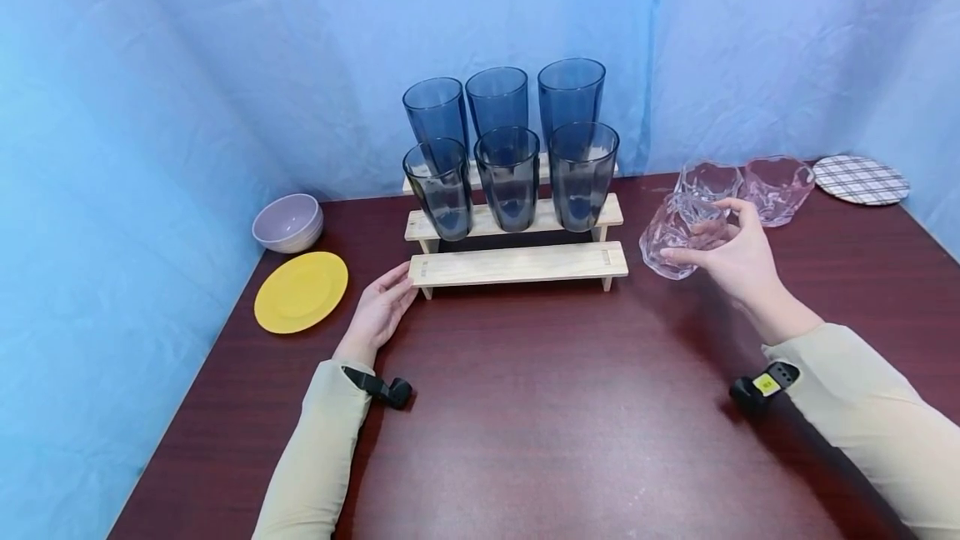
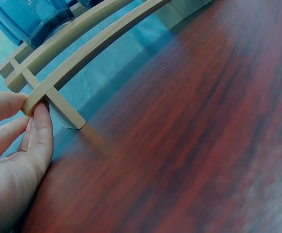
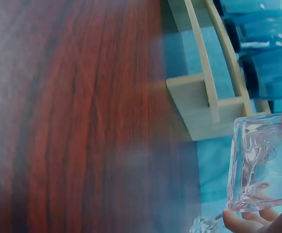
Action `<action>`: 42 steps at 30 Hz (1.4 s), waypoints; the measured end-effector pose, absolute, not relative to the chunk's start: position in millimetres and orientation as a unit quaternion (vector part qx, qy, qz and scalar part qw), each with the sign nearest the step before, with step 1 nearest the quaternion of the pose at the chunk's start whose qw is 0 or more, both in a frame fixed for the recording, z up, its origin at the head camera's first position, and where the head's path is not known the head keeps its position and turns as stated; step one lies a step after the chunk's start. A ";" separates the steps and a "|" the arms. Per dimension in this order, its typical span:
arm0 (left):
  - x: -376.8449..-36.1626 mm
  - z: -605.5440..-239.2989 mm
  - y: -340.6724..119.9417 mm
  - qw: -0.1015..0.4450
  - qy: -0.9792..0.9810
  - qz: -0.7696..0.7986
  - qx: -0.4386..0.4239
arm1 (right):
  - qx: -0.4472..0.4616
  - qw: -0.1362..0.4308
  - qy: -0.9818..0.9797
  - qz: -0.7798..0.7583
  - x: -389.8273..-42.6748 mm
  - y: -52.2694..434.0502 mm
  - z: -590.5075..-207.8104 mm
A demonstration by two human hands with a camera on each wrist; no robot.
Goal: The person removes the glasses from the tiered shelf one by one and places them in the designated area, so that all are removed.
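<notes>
Well, at the far left a bowl (image 1: pixel 288 223) sits mouth up, just beyond a yellow plate (image 1: pixel 302 292). Next comes the left hand (image 1: pixel 382 307), pinching the left end of the rack (image 1: pixel 517 263) by its lowest step. The rack's long axis runs left to right across the table (image 1: pixel 525 407), and its steps descend toward the person, so it spans the stretch between the hands. Upright blue glasses (image 1: pixel 512 186) stand three on the middle step and three behind.

Past the rack's right end, the right hand (image 1: pixel 742 257) grips a clear glass (image 1: pixel 660 236), thumb and fingers spread around its sides. This glass is squat, its base pointing down and its mouth up; it lies left of that palm, and I cannot tell whether it touches the table. Behind it are another clear glass (image 1: pixel 707 177), a pinkish one (image 1: pixel 780 190) and a checked mat (image 1: pixel 861 180).
</notes>
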State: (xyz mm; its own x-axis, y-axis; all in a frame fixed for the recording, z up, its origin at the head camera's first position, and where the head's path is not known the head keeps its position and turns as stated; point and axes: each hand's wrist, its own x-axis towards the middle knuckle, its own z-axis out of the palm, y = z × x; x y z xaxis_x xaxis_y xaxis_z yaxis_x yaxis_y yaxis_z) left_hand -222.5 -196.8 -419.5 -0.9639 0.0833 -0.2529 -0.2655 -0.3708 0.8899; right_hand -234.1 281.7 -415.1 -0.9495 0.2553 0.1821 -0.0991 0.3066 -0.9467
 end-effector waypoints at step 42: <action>-221.1 -420.3 -196.7 0.108 0.563 0.815 -0.087 | -0.126 0.079 -0.860 0.489 -245.6 243.5 -381.8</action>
